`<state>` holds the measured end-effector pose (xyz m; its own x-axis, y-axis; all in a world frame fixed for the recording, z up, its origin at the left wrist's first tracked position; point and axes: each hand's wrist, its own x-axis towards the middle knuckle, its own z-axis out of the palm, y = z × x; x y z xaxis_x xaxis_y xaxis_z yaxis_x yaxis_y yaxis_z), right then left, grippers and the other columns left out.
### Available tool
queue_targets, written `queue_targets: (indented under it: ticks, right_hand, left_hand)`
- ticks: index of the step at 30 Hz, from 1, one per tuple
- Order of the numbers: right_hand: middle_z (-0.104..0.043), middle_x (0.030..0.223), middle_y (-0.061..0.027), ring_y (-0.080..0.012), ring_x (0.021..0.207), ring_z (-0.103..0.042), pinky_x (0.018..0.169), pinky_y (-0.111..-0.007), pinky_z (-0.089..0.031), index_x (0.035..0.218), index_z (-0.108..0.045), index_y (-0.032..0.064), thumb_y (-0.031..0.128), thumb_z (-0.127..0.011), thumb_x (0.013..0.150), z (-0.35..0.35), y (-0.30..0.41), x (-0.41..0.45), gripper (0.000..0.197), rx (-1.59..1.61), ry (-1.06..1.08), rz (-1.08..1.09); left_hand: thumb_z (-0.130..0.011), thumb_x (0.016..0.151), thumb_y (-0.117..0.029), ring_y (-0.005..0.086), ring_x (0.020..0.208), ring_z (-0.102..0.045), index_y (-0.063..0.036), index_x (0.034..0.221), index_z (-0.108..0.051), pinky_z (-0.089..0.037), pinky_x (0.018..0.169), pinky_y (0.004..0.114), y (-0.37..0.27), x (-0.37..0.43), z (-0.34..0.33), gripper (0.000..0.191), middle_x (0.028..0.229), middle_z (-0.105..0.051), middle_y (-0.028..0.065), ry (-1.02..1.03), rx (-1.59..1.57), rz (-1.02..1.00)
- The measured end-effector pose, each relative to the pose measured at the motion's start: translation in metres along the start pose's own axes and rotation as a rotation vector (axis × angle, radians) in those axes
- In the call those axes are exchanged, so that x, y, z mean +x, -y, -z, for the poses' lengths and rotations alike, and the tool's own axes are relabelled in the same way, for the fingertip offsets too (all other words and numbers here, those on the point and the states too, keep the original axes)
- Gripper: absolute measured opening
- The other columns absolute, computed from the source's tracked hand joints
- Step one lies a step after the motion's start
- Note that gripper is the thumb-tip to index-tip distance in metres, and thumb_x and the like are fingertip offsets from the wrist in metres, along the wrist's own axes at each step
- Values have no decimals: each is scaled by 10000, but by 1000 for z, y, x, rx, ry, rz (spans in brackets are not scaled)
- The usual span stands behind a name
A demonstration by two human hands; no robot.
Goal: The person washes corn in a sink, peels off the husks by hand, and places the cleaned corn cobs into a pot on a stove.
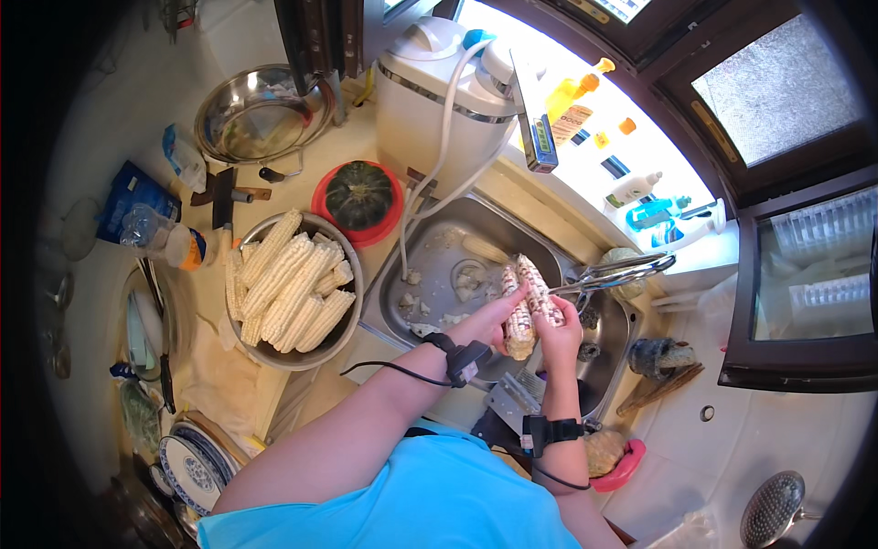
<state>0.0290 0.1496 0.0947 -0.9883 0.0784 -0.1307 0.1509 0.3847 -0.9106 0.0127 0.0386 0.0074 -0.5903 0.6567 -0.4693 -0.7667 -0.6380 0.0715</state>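
Observation:
Above the stainless steel sink (439,254), my left hand (506,317) grips a corn cob with purple-and-white kernels (519,328). A second speckled corn cob (537,281) lies right beside it, and my right hand (559,329) holds its lower end. The two cobs are side by side and seem to touch. One pale corn cob (485,248) rests in the sink behind them, near pale scraps (470,281) around the drain. To the left, a metal bowl (353,312) holds a heap of pale corn cobs (295,274).
A dark green squash (360,195) sits in a red basin (392,230). Cleavers (223,199) lie on the left counter near a plastic bottle (140,230). The metal faucet (617,271) reaches over the sink. White hoses (449,103) hang into it. Bottles (631,189) line the windowsill.

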Motion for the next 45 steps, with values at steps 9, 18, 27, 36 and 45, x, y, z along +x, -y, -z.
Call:
queue_targets:
  ticks: [9,18,27,36,45]
  right_hand:
    - [-479,1200,-182,-358,1107,-447,962,-417,-360,1027,-594,45,84,-683,623,-9,36,-30,415,-585,-72,453]
    - [-491,1059,-99,-194,942,-521,838,-295,-428,1238,-369,4,3,-574,676,-3,-1,-30,598,29,-5,-22]
    - [-571,1025,-73,-134,903,-561,797,-281,-458,1188,-370,29,37,-638,741,-14,-34,-33,522,373,80,-258]
    - [-588,911,-70,-144,823,-578,725,-289,-467,1085,-445,46,145,-752,704,-29,0,-22,500,-132,-56,53]
    - [-601,988,-55,-107,843,-570,757,-248,-466,1141,-476,-13,68,-645,782,-28,-29,-15,405,204,-26,-123]
  left_hand:
    - [-504,855,-543,189,792,-648,-101,1024,-584,-554,714,378,-6,1,-13,480,917,-650,72,273,-150,-83]
    - [-563,899,-241,175,883,-631,-13,1156,-526,-516,791,324,-12,-10,13,346,1050,-622,93,201,178,-177]
    - [-631,784,-103,188,902,-623,13,1178,-501,-517,791,328,-24,-44,15,431,1065,-613,114,240,432,-214]
    - [-647,808,-170,192,972,-603,-3,1212,-487,-495,852,339,-23,-39,38,467,1122,-595,108,195,423,-182]
    - [-545,878,-261,240,970,-620,-13,1226,-456,-514,853,409,-19,-38,39,436,1133,-588,142,268,30,23]
